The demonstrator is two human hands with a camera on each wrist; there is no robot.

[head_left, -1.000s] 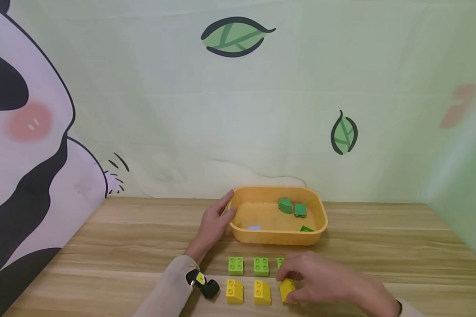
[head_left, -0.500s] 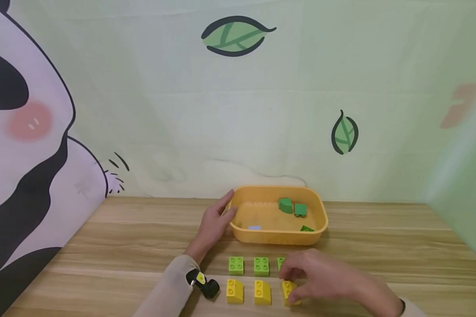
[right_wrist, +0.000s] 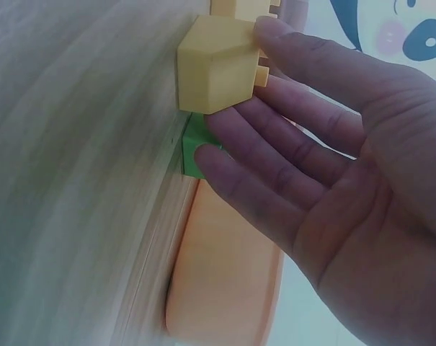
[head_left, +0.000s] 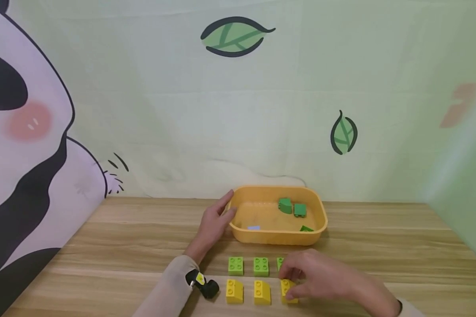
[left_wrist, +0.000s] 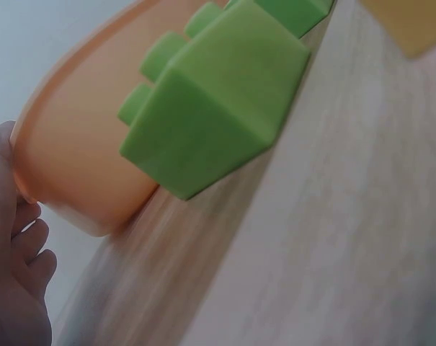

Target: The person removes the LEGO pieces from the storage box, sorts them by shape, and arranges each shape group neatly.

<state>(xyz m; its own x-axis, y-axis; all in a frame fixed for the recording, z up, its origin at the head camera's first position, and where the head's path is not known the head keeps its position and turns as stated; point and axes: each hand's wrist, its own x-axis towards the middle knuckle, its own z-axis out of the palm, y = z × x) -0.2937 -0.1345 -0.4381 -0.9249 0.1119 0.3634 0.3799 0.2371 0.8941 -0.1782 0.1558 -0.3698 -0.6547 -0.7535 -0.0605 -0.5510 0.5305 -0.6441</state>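
Note:
My left hand (head_left: 213, 224) holds the left rim of a yellow-orange plastic tub (head_left: 277, 237), with the thumb at the inner side. In the left wrist view several fingertips (left_wrist: 34, 238) are curled beside its outer wall. My right hand (head_left: 321, 275) pinches a yellow sloped toy brick (right_wrist: 214, 68) between thumb and fingers; it rests on the table at the right end of a row. Two like yellow bricks, a middle one (head_left: 262, 293) and a left one (head_left: 234, 291), stand beside it. Behind is a row of light green bricks (head_left: 261, 267), the rightmost partly hidden by my right hand.
Inside the tub lie a dark green curved brick (head_left: 285, 206), a dark green square brick (head_left: 299, 210), another green piece (head_left: 306, 229) and a pale blue piece (head_left: 254, 228). The wooden table (head_left: 381, 246) ends at a printed cloth backdrop (head_left: 174, 110).
The right hand's yellow brick has gone from slightly turned to straight, shifting a little right and then slightly back left. The left hand and tub stay put.

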